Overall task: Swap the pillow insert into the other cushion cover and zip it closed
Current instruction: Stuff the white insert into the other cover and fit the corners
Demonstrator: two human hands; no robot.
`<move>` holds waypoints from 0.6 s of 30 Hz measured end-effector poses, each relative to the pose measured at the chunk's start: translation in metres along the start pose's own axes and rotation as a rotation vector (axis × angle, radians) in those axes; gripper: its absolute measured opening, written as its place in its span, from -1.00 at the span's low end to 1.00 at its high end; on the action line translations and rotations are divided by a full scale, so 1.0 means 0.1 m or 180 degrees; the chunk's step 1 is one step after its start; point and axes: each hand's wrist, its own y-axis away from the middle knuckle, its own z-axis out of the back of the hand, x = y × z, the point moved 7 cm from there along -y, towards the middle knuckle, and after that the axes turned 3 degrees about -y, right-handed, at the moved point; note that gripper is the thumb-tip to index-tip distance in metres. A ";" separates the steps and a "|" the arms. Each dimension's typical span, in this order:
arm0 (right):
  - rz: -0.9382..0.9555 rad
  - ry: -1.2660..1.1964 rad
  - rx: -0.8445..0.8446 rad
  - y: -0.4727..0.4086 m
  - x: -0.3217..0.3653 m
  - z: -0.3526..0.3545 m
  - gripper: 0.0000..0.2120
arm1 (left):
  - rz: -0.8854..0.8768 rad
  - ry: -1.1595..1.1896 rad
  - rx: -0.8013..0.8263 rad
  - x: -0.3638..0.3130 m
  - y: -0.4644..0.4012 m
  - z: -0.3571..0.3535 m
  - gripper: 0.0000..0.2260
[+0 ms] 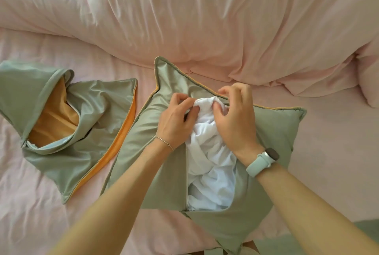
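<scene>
A sage-green cushion cover (266,131) lies on a pink bed sheet (328,152), its piped edge showing a thin orange line along the far side. Its zip opening runs down the middle toward the person and gapes wide, with the pale zip tape visible along the left lip. Through the gap bulges the white pillow insert (211,160), crumpled and deeply creased, filling the opening from its far end almost to the near end; the rest of the insert is hidden inside the cover, which looks plump on its right side and flatter on its left.

The left hand (176,119) sits at the far end of the opening, fingers curled, pinching a fold of the white insert between thumb and fingertips. The right hand (235,115), just beside it, also has its fingers curled and grips the same bunched top of the insert; whether it also catches the cover's edge cannot be told. A thin bracelet (164,142) circles the left wrist and a watch with a pale green strap (262,161) the right.

Left of the filled cover, well apart from both hands, lies a second cushion cover (82,131), sage green outside, limp and flat, its mouth folded open to show an orange lining. Beyond both covers a rumpled pink duvet (205,19) is heaped across the bed.
</scene>
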 end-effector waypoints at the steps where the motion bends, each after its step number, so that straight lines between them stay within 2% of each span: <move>1: 0.0419 0.0203 -0.0077 0.03 0.07 0.00 -0.85 | 0.0177 0.0073 -0.0040 0.03 -0.03 -0.01 -0.75; 2: 0.0733 0.0346 -0.0093 0.07 0.12 -0.02 -0.86 | 0.0332 0.0154 -0.0020 0.06 -0.06 -0.02 -0.74; 4: 0.0919 0.0475 0.0057 0.15 0.16 -0.13 -0.82 | 0.0483 0.0302 0.0128 0.12 -0.15 -0.04 -0.67; 8: 0.0606 0.0756 0.0668 0.34 0.09 -0.45 -0.48 | 0.0652 0.0430 0.0359 0.24 -0.26 -0.02 -0.62; 10: 0.0330 0.0833 0.0791 0.33 0.03 -0.50 -0.42 | 0.0638 0.0431 0.0500 0.23 -0.27 -0.04 -0.61; 12: -0.0031 0.0752 0.0924 0.27 -0.04 -0.54 -0.45 | 0.0562 0.0539 0.0615 0.20 -0.27 -0.05 -0.63; 13: -0.0231 0.0694 0.1012 0.26 -0.06 -0.58 -0.50 | 0.0510 0.0573 0.0649 0.18 -0.27 -0.04 -0.68; 15: -0.0444 0.0697 0.0853 0.24 -0.08 -0.61 -0.64 | 0.0378 0.0501 0.0805 0.14 -0.24 -0.05 -0.85; 16: -0.0513 0.0729 0.0793 0.23 -0.08 -0.63 -0.69 | 0.0301 0.0395 0.0909 0.12 -0.21 -0.06 -0.85; 18: -0.0650 0.0706 0.0894 0.18 -0.13 -0.69 -0.70 | 0.0295 0.0136 0.0943 0.16 -0.18 -0.07 -0.69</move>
